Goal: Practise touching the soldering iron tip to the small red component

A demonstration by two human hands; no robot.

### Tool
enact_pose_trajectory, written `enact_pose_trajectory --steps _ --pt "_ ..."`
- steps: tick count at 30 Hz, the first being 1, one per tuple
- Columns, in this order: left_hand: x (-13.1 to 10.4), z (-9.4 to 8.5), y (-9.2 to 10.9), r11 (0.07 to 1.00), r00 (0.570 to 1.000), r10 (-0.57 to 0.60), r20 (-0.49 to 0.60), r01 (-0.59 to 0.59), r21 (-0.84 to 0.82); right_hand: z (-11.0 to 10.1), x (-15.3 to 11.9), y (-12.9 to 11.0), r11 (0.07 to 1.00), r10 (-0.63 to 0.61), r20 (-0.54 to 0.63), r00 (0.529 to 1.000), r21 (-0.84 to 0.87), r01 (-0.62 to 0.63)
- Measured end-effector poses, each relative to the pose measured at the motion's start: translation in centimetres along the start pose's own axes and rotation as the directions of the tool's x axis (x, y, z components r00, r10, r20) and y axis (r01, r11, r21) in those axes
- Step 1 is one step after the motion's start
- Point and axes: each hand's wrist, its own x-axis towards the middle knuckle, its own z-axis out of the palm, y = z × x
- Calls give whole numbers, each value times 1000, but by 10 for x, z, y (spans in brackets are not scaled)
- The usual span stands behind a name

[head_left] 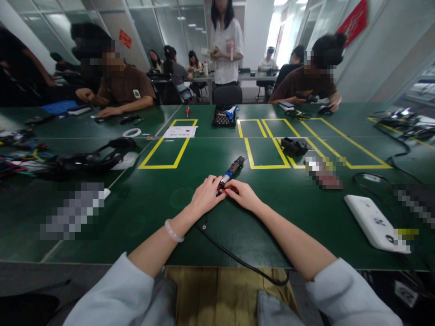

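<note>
The left hand (pixel 206 195) and right hand (pixel 245 194), fingers curled in, are both closed on the near end of the tool (pixel 233 171), which lies over the green worktop (pixel 217 244), tip pointing away.

Green tabletop (pixel 136 226) is lying open left of the cable (pixel 234 256), which is blocking the near middle

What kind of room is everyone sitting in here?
Probably a shared workshop or electronics assembly room: a long green table marked with yellow tape, loose cables and wires lying about, and several people seated at tables, some handling small devices.
</note>
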Motion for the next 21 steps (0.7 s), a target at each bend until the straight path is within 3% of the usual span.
enact_pose_trajectory --steps 6,11,16,21 --pt "6 -5 -21 998 999 -43 21 42 49 -2 -1 5 1000 21 4 1000 -22 -21" --pt "14 -13 -61 974 980 -196 25 192 119 -2 0 8 999 15 12 1000 -34 -14" --pt "16 -25 -118 907 927 -375 -26 372 198 -2 0 7 999 25 24 999 -41 -24" --pt "8 -39 -162 796 843 -518 -145 536 280 -2 1 4 998 23 31 999 -54 -22"
